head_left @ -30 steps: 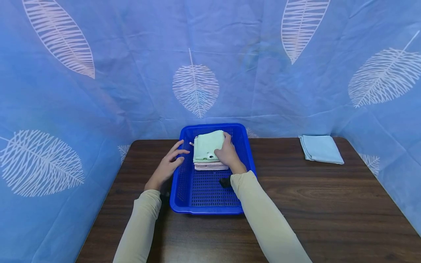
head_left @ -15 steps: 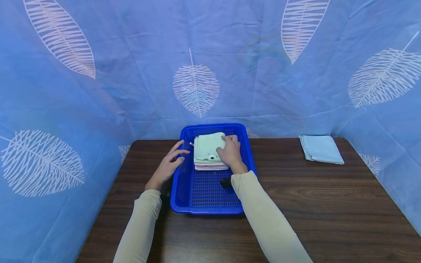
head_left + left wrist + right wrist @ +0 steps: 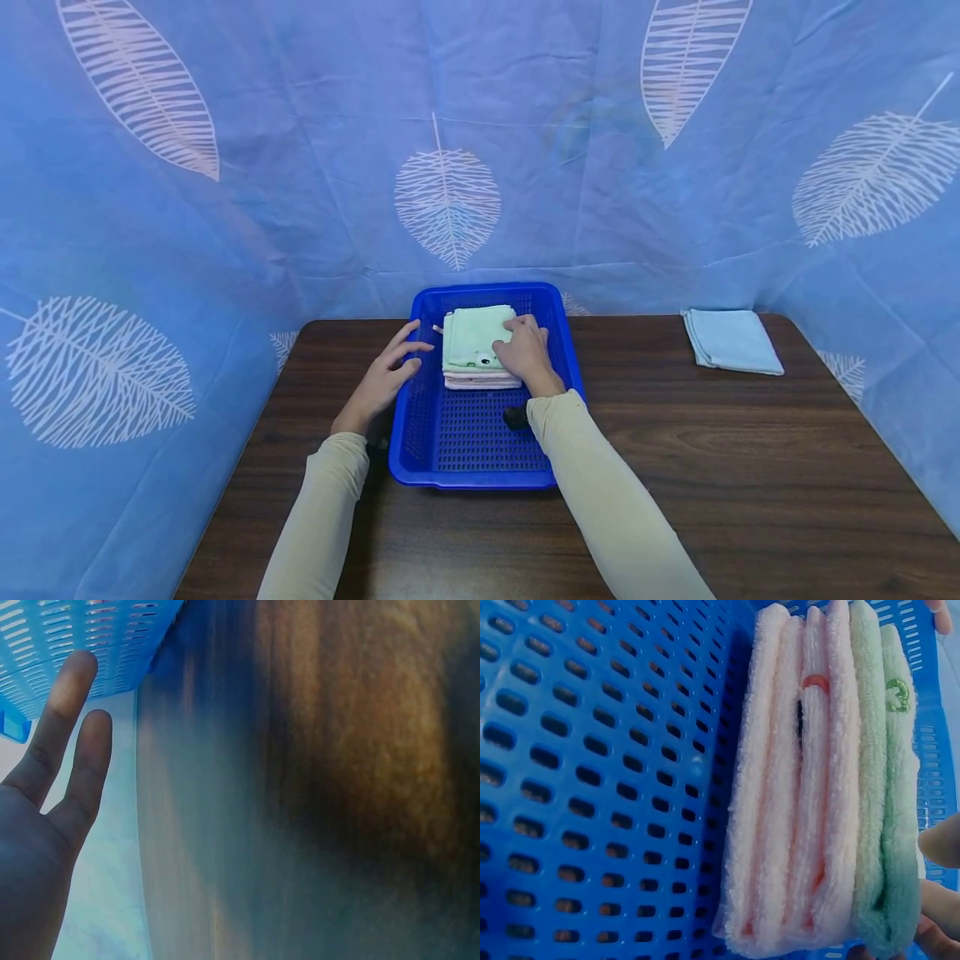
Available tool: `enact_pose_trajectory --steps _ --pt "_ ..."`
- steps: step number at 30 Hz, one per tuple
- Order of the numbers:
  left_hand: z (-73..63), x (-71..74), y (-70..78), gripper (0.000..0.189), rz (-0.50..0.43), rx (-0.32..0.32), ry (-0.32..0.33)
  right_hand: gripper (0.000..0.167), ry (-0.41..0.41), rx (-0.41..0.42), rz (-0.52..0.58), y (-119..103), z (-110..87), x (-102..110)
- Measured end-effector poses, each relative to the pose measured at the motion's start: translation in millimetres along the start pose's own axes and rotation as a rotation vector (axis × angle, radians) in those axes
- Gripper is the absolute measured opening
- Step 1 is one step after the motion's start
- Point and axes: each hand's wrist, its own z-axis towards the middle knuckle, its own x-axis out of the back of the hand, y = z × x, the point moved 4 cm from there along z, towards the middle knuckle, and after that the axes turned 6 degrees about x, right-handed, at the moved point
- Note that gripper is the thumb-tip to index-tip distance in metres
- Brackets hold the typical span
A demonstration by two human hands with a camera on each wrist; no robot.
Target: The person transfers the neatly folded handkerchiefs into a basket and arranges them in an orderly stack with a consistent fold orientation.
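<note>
A blue perforated plastic basket [image 3: 491, 479] holds a stack of folded small towels. Its top towel is a light green towel [image 3: 480, 333] with a printed eye; pale pink towels [image 3: 482, 381] lie beneath. My right hand [image 3: 525, 354] rests at the stack's right side, thumb and fingertips touching the green towel's edge. In the right wrist view the pink towels [image 3: 795, 787] and green towel [image 3: 889, 787] show their folded edges. My left hand [image 3: 382, 379] is at the basket's left rim, fingers spread, holding nothing. The left wrist view shows its fingers [image 3: 94, 754] near the basket wall.
A folded light blue towel [image 3: 733, 340] lies at the back right of the dark wooden table [image 3: 712, 433]. Blue leaf-patterned cloth [image 3: 450, 75] hangs behind and at both sides. The black wrist camera [image 3: 516, 417] hangs over the basket.
The green towel has settled flatter and slightly nearer on the stack. My right hand has drawn back a little to the right, its fingers more bent. My left hand has stayed put.
</note>
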Motion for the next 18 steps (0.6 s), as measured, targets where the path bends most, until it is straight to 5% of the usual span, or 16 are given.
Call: enact_pose_trajectory --steps 7,18 --pt "-3.2 0.7 1.3 0.034 -0.004 -0.001 0.006 0.05 0.002 0.013 0.006 -4.5 0.8 3.8" --pt "-3.0 -0.2 -1.6 0.031 0.013 -0.029 0.016 0.043 0.164 0.091 0.085 -22.9 1.3 32.8"
